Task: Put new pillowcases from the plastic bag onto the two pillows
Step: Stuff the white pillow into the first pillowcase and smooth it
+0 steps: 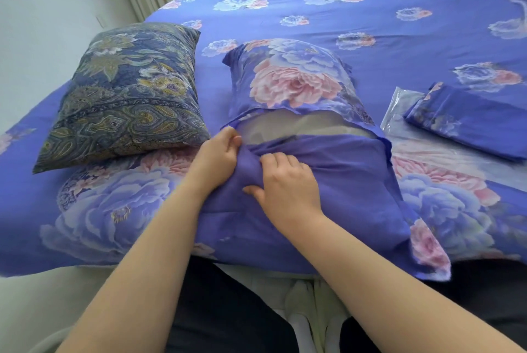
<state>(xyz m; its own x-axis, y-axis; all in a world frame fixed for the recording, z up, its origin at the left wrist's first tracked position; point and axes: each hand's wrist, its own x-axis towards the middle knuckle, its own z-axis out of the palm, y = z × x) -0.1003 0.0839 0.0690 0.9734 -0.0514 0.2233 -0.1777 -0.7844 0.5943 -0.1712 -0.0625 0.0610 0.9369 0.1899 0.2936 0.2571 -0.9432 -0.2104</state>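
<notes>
Both my hands bunch the new pillowcase over its pillow.

My left hand and right hand pinch its purple fabric, fingers curled; left of it lies the paisley pillow, right the plastic bag.

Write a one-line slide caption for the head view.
Both hands, left hand and right hand, grip the new pillowcase half-drawn over a pillow; paisley pillow waits alongside.
</notes>
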